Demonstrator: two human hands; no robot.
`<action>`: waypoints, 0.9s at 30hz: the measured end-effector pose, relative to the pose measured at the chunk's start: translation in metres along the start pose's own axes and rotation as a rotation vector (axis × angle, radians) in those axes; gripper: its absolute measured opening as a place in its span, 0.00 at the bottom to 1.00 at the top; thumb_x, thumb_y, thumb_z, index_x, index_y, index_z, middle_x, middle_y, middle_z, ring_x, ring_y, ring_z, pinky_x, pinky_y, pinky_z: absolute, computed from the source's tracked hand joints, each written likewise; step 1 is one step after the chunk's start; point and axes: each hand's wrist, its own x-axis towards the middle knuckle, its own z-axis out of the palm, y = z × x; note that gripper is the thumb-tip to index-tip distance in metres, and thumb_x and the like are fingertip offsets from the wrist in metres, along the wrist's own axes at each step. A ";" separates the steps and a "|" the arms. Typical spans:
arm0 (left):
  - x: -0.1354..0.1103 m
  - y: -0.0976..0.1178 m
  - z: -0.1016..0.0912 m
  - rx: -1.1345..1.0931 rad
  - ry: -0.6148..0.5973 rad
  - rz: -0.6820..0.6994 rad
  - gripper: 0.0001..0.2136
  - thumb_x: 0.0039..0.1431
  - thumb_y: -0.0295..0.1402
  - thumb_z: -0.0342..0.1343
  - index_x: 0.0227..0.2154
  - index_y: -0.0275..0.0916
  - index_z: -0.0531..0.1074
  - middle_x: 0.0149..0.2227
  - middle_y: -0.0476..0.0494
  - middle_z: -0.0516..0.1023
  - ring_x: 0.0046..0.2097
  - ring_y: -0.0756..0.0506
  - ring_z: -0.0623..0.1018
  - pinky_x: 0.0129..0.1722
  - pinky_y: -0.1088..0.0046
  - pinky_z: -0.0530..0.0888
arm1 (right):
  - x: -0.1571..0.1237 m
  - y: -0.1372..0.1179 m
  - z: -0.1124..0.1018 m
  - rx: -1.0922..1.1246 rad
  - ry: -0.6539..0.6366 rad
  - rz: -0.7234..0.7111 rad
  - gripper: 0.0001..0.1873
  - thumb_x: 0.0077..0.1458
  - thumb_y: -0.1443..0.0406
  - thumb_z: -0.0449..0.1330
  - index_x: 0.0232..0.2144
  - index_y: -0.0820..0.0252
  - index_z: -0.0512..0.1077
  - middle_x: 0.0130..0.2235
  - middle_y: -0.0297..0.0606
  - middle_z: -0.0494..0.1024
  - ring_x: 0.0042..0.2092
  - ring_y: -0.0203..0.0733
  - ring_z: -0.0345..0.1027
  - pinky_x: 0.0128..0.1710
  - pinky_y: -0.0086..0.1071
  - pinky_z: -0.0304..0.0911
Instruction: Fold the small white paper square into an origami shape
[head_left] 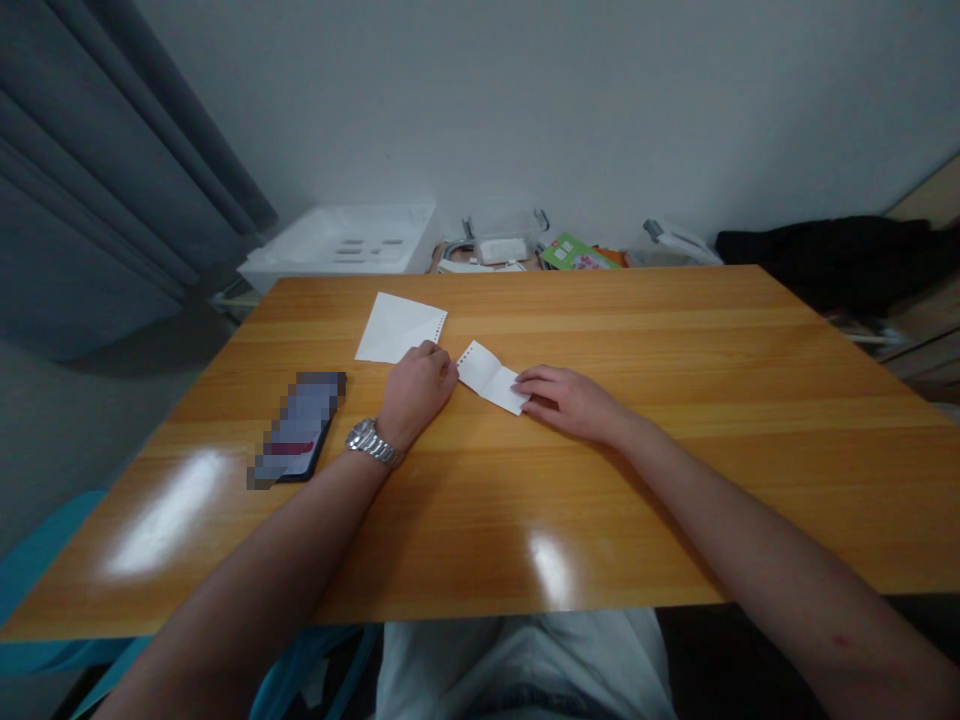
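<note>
A small piece of folded white paper (490,376) lies on the table between my hands. It has a crease across its middle and a row of punched holes at its left end. My right hand (571,402) has its thumb and fingers closed around the paper's right end. At the opposite end, my left hand (420,392) is closed with curled fingers against the paper's left corner; its fingertips are mostly hidden. A silver watch (373,442) is on my left wrist. Just beyond my left hand lies a flat white sheet (399,328) with punched holes along its right edge.
The wooden table (675,340) has a phone (304,425) to the left of my left wrist. Behind the far edge are a white plastic bin (352,240), a green booklet (577,253) and a dark cloth (832,260). A blue chair (56,545) stands at the near left.
</note>
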 end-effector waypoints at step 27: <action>-0.002 0.002 0.013 -0.284 -0.085 0.356 0.14 0.70 0.33 0.50 0.53 0.38 0.75 0.60 0.39 0.73 0.60 0.41 0.73 0.62 0.59 0.70 | 0.001 -0.001 -0.004 -0.033 -0.027 0.065 0.13 0.66 0.62 0.58 0.49 0.58 0.78 0.57 0.47 0.78 0.57 0.52 0.73 0.57 0.49 0.68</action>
